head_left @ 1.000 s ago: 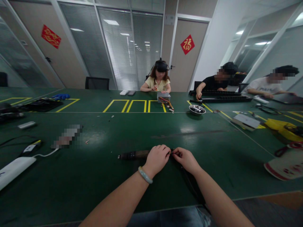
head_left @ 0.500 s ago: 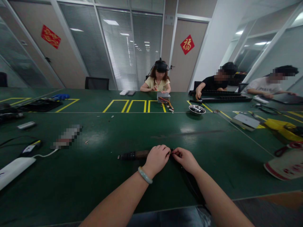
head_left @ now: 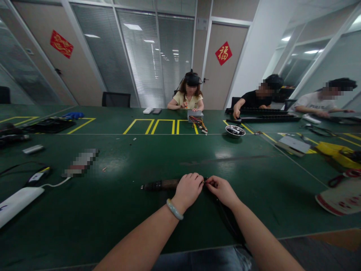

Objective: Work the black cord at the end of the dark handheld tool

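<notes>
My left hand is wrapped over the right part of a dark cylindrical power tool, which lies sideways on the green table with its narrow tip to the left. A small brass-coloured fitting shows at the tool's right end, between my two hands. Thumb and fingers of my right hand pinch together right beside this fitting. From there a black hose runs down toward the table's front edge, partly behind my right forearm. My fingertips hide exactly what the right hand grips.
On the left lie a phone on a white cable and a white power bank-like block. A metal bowl with small parts stands ahead. At right are a cloth bag and a silver panel. Several people work across the table.
Both hands keep their places at the tool's right end. The view has shifted very slightly; no grip has visibly changed.
</notes>
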